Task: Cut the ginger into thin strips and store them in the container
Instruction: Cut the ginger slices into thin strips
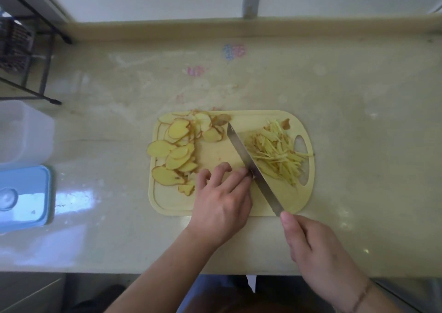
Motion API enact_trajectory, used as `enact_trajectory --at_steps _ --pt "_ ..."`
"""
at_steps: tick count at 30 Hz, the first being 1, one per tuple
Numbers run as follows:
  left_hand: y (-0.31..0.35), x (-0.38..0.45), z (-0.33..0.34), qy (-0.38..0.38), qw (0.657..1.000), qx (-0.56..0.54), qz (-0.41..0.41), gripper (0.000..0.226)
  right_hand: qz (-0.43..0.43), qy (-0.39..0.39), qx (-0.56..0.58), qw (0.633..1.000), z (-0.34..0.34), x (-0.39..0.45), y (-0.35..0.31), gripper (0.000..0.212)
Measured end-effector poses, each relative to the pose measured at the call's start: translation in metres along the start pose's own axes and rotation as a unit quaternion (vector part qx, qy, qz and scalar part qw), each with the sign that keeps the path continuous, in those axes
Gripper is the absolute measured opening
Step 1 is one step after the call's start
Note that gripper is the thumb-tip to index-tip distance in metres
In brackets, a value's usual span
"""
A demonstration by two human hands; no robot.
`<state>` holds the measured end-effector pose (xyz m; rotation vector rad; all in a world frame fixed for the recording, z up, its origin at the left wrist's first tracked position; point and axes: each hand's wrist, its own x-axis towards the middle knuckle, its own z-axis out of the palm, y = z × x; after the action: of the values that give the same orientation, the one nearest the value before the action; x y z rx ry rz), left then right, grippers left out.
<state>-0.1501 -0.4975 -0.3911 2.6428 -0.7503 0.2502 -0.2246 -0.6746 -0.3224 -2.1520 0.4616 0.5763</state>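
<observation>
From the head view, I see my right hand (318, 253) clenched around the handle of the knife (251, 166), whose blade runs diagonally from near right to far left across the cutting board (215, 205). My left hand (222, 197), the nearer one to the uncut stock, presses curled fingertips onto a small piece hidden against the blade's left face. The ginger slices (177, 150) lie left of the blade and the ginger strips (277, 154) right of it by the board's handle hole. Bare board between them gives feeding room, and the container (24, 133) stands well apart at far left with its blue lid (26, 195) beside it.

The right hand (320, 253) hides the knife (251, 166) handle.
</observation>
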Motion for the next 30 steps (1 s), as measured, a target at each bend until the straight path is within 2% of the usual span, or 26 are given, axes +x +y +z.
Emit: enact_trajectory --at_steps 2,6,9,14,18,21,25,30 --pt "-0.003 -0.001 -0.001 0.004 1.000 -0.007 0.001 0.017 0.003 0.002 -0.005 1.000 -0.002 0.000 -0.001 0.077" --pt "-0.004 -0.001 -0.003 0.003 1.000 -0.002 -0.003 0.013 0.024 -0.012 0.011 1.000 -0.006 -0.010 0.002 0.094" --pt "-0.001 0.001 -0.004 0.005 1.000 0.011 -0.002 0.011 0.039 -0.023 0.009 0.999 -0.003 -0.015 0.004 0.099" --pt "-0.001 0.002 -0.002 0.012 1.000 0.016 -0.006 0.009 0.052 -0.018 0.012 0.998 0.001 -0.018 0.007 0.083" --pt "0.002 0.002 -0.001 0.015 1.000 0.015 0.001 0.010 0.024 -0.018 0.015 0.999 0.008 -0.009 0.000 0.089" --pt "0.002 -0.003 0.000 0.012 1.000 0.023 -0.005 0.015 0.014 -0.010 0.026 1.000 0.005 0.003 -0.006 0.073" --pt "-0.003 -0.007 -0.003 0.023 1.000 -0.014 -0.012 0.015 0.011 -0.009 0.044 0.999 -0.005 -0.001 0.005 0.077" --pt "-0.015 -0.008 -0.008 0.067 0.995 -0.051 -0.058 0.008 0.017 -0.053 0.046 0.997 -0.012 -0.017 0.014 0.075"
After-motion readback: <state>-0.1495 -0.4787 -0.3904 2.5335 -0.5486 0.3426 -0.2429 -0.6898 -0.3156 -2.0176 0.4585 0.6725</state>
